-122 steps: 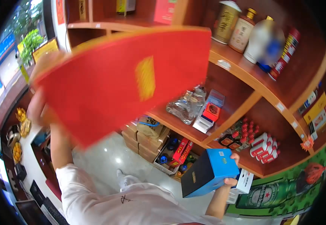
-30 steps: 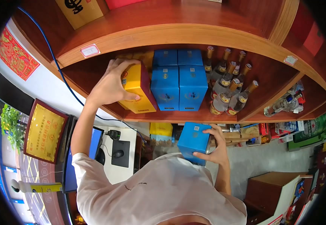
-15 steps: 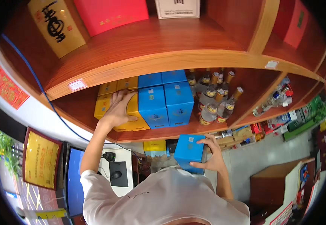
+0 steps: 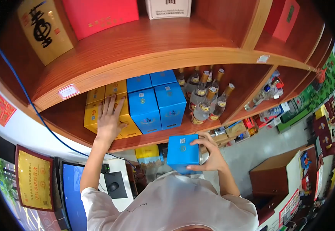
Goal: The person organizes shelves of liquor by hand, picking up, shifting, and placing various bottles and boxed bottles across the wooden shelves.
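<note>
My left hand (image 4: 109, 122) rests on the yellow boxes (image 4: 91, 112) on the lower shelf, its fingers stretched out over their tops. Right beside them stand several blue boxes (image 4: 146, 111) in two rows, the front ones tight together. In front of my chest my right hand (image 4: 210, 154) grips a separate blue box (image 4: 181, 151) by its right side, thumb low and fingers on the upper edge. The held box is below the shelf edge and apart from it. Its underside is hidden.
Several clear glass bottles (image 4: 201, 109) stand right of the blue boxes. The wooden shelf edge (image 4: 156, 56) runs above them. A blue cable (image 4: 30, 101) hangs at the left, near a monitor (image 4: 74, 192) and a mouse (image 4: 113, 186). A brown cabinet (image 4: 269, 177) stands lower right.
The view has shifted, so the shelf appears further left. My left hand's fingers lie flatter and straighter on the yellow boxes. My right hand still holds the blue box.
</note>
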### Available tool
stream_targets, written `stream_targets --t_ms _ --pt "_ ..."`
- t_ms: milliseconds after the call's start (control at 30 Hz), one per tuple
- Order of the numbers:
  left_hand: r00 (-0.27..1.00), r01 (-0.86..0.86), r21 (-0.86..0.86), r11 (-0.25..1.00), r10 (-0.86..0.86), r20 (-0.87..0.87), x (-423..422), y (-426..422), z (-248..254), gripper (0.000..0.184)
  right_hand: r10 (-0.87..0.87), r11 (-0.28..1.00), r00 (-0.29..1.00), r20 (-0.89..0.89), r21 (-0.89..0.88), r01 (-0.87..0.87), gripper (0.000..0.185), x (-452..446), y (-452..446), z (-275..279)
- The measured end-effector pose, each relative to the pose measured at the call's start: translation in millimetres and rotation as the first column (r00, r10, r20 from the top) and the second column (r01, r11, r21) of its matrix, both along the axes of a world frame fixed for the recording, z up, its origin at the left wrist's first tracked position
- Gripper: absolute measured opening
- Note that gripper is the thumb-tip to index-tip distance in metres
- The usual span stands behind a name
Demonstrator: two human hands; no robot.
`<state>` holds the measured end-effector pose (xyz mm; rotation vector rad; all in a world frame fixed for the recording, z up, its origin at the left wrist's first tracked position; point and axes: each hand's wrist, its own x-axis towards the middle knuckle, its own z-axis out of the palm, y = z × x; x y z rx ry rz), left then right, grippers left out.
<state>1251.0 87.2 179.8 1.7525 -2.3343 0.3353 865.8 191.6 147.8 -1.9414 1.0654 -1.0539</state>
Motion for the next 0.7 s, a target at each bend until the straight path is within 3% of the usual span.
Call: stream_targets --t_ms 67,100,133,200,267,300,333,367,400,433,500,533,567,633,700 --pt "1.000 0.020 -0.130 0.991 -0.022 -0.008 -6.9 15.7 9.2 0.100 0.050 0.994 0.999 0.005 -0.103 -0.049 0.073 -1.1 -1.5 23.4" --pt "0.999 0.043 -0.115 0.992 -0.046 -0.028 -13.1 29.3 20.6 0.093 0.083 0.987 0.995 0.047 -0.144 -0.076 0.074 -2.0 -2.8 37.4" --pt "0.972 0.121 -0.068 0.990 -0.132 -0.196 -19.7 46.7 28.7 0.091 0.123 0.979 0.987 0.104 -0.178 -0.103 0.075 -1.7 -2.7 55.7" --pt "0.804 0.389 0.038 0.920 -0.320 -0.501 -31.6 78.7 54.4 0.094 0.205 0.959 0.955 0.216 -0.240 -0.151 0.075 1.8 -1.7 97.5" --pt "0.533 0.681 0.036 0.732 -0.461 -0.710 -49.4 112.1 95.7 0.100 0.307 0.872 0.929 0.206 -0.452 -0.189 0.080 7.4 -10.7 141.0" --pt "0.400 0.675 -0.142 0.724 -0.520 -0.755 -66.7 126.2 104.5 0.097 0.358 0.850 0.895 0.265 -0.489 -0.196 0.082 15.8 -10.9 159.9" --pt "0.371 0.667 -0.194 0.719 -0.547 -0.751 -75.2 131.1 112.5 0.093 0.398 0.826 0.864 0.308 -0.530 -0.191 0.086 28.5 -11.9 178.5" --pt "0.344 0.657 -0.246 0.712 -0.573 -0.744 -83.8 136.2 120.8 0.090 0.438 0.799 0.830 0.344 -0.572 -0.185 0.090 41.2 -12.8 197.3" --pt "0.436 0.657 -0.180 0.732 -0.564 -0.702 -88.1 135.3 131.2 0.086 0.457 0.780 0.815 0.356 -0.601 -0.175 0.090 52.1 -11.4 217.3" --pt "0.393 0.609 -0.259 0.750 -0.568 -0.723 -91.3 132.3 136.3 0.085 0.477 0.760 0.799 0.367 -0.629 -0.165 0.092 63.2 -9.5 237.2" --pt "0.305 0.490 -0.408 0.771 -0.589 -0.748 -97.3 127.4 146.1 0.082 0.400 0.762 0.851 0.340 -0.639 -0.103 0.079 74.4 -3.9 282.4" --pt "0.147 0.285 -0.562 0.776 -0.615 -0.775 -102.1 123.9 156.1 0.094 0.468 0.720 0.825 0.318 -0.678 -0.147 0.082 79.7 -11.5 300.5" --pt "-0.006 0.040 -0.655 0.754 -0.656 -0.755 -104.4 119.3 168.3 0.105 0.638 0.608 0.725 0.259 -0.747 -0.269 0.085 81.7 -25.2 316.4" --pt "0.070 -0.010 -0.734 0.680 -0.731 -0.678 -91.3 112.9 214.2 0.114 0.837 0.412 0.529 0.139 -0.795 -0.444 0.091 87.8 -45.7 339.7" --pt "0.092 0.020 -0.792 0.610 -0.790 -0.606 -82.5 103.9 262.0 0.108 0.615 0.578 0.766 0.186 -0.767 -0.278 0.094 106.6 -20.2 341.3"
